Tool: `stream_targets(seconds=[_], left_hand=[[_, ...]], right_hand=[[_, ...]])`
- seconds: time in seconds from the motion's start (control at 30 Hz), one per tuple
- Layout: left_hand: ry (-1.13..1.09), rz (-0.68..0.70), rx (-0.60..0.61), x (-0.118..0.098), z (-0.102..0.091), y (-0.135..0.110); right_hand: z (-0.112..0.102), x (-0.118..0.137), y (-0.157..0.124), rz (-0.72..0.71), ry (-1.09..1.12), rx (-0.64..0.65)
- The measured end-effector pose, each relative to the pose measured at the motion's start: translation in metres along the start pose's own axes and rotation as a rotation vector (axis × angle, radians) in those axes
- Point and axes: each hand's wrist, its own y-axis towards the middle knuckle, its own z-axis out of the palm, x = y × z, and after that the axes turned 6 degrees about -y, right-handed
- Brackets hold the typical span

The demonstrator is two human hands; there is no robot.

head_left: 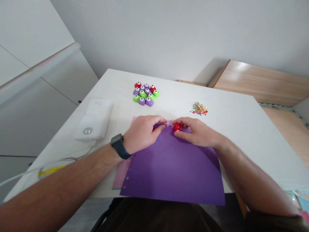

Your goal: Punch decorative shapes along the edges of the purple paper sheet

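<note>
No legible text or labels anywhere

red punch (177, 127) | small, on purple sheet's far edge | purple sheet (173, 167) | flat, holes along left edge

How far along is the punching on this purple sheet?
Done: holes dot the left edge of the purple sheet, and confetti is piled on the table. In hand: the right hand holds a red punch on the top edge while the left hand pins it. Left: the right edge looks unpunched.
</note>
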Motion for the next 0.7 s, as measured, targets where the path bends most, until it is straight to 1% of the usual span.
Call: stream_targets(seconds=[0.4, 0.7], left_hand=[[-0.031, -0.001, 0.006, -0.001, 0.0001, -0.0003], [-0.035, 0.008, -0.001, -0.0027, -0.0007, -0.0004]], right_hand=[[0.0028, 0.0002, 0.001, 0.022, -0.003, 0.002], [0.0064, 0.0009, 0.0006, 0.024, -0.03, -0.027]])
